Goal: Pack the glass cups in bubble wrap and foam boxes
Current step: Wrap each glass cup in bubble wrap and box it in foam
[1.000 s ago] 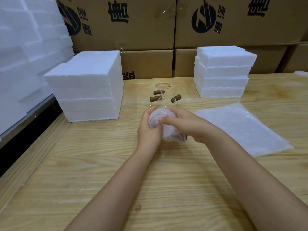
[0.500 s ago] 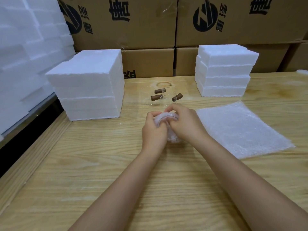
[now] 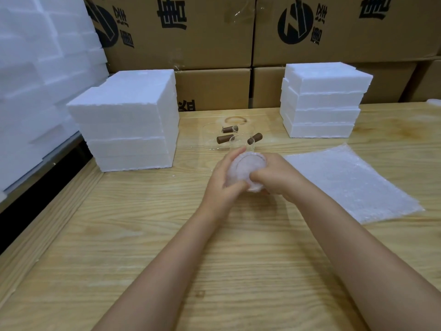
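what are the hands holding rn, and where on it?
One bubble-wrapped glass cup. The left hand grips its left side, and the right hand grips its right side, thumb pressed on the wrap.

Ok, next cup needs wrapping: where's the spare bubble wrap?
Head view: bubble wrap sheet lies flat on the table, right of the right hand, in front of the right foam stack.

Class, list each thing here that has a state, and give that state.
left hand: grips the wrapped cup.
right hand: grips the wrapped cup.
wrapped cup: covered, held in both hands.
glass cups: unwrapped, on the table.
bubble wrap sheet: lying flat.
foam boxes: stacked, two piles.
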The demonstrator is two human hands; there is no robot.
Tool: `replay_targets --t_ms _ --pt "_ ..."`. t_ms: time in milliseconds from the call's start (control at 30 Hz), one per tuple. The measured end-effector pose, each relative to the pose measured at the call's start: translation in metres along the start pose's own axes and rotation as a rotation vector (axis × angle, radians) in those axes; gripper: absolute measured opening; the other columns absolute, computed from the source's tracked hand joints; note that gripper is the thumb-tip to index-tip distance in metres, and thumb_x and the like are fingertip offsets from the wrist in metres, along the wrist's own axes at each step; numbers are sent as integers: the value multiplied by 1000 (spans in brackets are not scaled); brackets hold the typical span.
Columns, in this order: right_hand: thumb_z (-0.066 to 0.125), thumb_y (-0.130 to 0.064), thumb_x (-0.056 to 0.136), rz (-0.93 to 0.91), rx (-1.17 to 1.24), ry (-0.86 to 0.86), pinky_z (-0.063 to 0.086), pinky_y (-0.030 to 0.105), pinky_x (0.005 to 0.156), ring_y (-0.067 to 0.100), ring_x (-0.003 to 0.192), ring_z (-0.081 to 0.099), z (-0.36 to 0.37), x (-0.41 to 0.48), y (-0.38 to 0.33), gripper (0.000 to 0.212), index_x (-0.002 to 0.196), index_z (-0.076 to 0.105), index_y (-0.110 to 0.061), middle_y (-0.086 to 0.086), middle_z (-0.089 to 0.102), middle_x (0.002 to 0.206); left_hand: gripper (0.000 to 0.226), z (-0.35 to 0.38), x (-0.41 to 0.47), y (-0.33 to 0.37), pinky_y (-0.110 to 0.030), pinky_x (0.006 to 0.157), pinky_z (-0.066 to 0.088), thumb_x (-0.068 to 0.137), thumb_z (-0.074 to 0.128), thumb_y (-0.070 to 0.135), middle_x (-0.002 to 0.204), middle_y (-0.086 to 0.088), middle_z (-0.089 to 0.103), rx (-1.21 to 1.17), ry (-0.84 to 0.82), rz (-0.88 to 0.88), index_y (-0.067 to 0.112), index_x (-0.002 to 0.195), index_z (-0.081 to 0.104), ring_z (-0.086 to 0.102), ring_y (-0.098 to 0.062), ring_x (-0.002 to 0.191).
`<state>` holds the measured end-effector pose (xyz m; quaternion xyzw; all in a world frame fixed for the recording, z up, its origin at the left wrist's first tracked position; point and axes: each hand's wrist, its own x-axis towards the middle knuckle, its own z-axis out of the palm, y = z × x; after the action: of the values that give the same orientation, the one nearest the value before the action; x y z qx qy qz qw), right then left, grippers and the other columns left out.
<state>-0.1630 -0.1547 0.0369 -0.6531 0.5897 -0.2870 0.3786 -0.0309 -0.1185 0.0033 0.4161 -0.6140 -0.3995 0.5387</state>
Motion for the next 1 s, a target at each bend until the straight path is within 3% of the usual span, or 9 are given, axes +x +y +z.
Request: replay_targets --t_ms 100,200,367,500,633,767,867,933,1000 --pt "54 -2 77 84 9 -93 31 22 43 20 41 47 -15 0 4 14 87 61 -8 14 59 60 80 -9 0 -5 -40 113 34 69 73 21 149 3 34 295 -240 114 41 136 34 33 -13 139" --pt "55 -7 83 84 51 -214 33 17 39 16 39 53 -20 -4 3 8 86 61 -10 6 64 54 70 -11 3 -5 -36 98 47 66 78 36 128 10 55 387 -125 148 31 129 47 53 -7 118" --pt "63 -44 86 -19 247 -145 57 35 76 21 83 67 -27 -4 4 29 104 66 -22 1 66 99 72 -19 9 -10 -31 79 54 52 76 55 110 7 63 342 149 -136 28 115 53 62 -14 99" --pt "61 -13 92 -201 344 -33 56 27 83 17 90 64 -15 -1 11 17 109 64 -16 5 63 107 58 -34 14 -18 -16 67 42 64 82 47 101 19 59 379 253 -198 32 109 50 59 -2 91" --pt "58 -3 91 -184 315 104 53 25 84 16 86 65 16 3 20 22 101 66 -20 0 66 105 55 -45 13 -23 -16 65 40 64 83 41 96 18 56 487 263 -229 28 105 48 58 -11 92" --pt "59 -9 91 -197 232 192 48 25 86 14 91 63 31 8 26 24 93 64 -33 -20 64 92 61 -47 14 -27 -31 82 47 65 83 41 108 7 60 526 266 -266 25 112 48 59 -19 103" --pt "61 -13 90 -200 220 202 46 25 89 8 94 59 32 8 27 23 101 64 -34 -21 62 95 95 -44 13 -22 -41 107 39 61 86 46 136 -1 50 563 240 -273 25 139 36 46 -24 129" --pt "62 -18 89 -200 270 245 43 24 91 8 103 57 25 9 25 27 110 61 -35 -16 61 108 112 -40 9 -15 -34 117 23 61 83 52 152 2 30 570 272 -157 27 150 20 25 -17 142" --pt "60 -19 91 -234 394 404 41 21 92 8 109 55 8 12 20 26 113 59 -33 -13 60 115 96 -33 8 -5 -16 114 16 74 74 55 153 10 24 539 314 76 27 149 22 20 -5 142"
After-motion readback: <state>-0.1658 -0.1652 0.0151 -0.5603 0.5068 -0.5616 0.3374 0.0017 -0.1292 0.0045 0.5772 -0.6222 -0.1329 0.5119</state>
